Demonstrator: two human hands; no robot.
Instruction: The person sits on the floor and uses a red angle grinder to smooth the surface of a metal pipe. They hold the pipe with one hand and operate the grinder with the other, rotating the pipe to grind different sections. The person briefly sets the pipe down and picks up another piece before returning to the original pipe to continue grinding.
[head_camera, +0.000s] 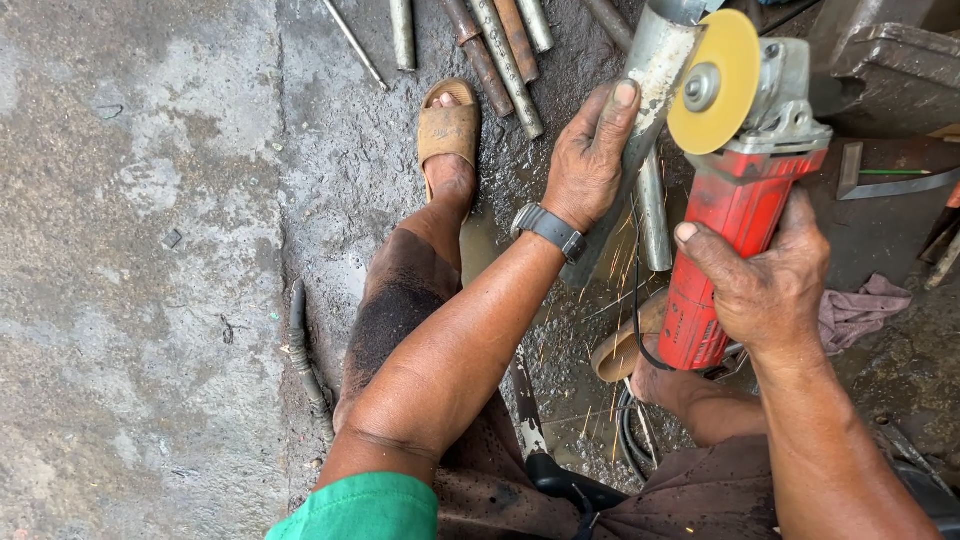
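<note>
Gripping tight, the right hand (770, 285) wraps its fingers and thumb all the way around the red body of a red and silver angle grinder with a round yellow disc (745, 170). That hand sits at about four o'clock in the view. The grinder points up toward one o'clock, and its yellow disc touches the side of a grey metal pipe with a dull, scratched skin (655, 75). Small orange sparks fall below the pipe, near the middle of the view.

At about twelve o'clock, the left hand (590, 155) lies on the same grey pipe. Its palm presses on the pipe and its fingers curl partly over it, with the thumb lying along the metal. A dark grey watch (548, 228) is on that wrist.

At eleven o'clock, a foot in a tan sandal (448, 130) stands on the wet, dirty floor (140, 250). Just past it, at the top edge, lies a bunch of rusty and grey metal rods (500, 45). A second tan sandal (620, 350) shows under the grinder, at about five o'clock. A pale pink rag (865, 310) lies at three o'clock, just beside the right hand. A black cord (637, 330) hangs down from the grinder.
</note>
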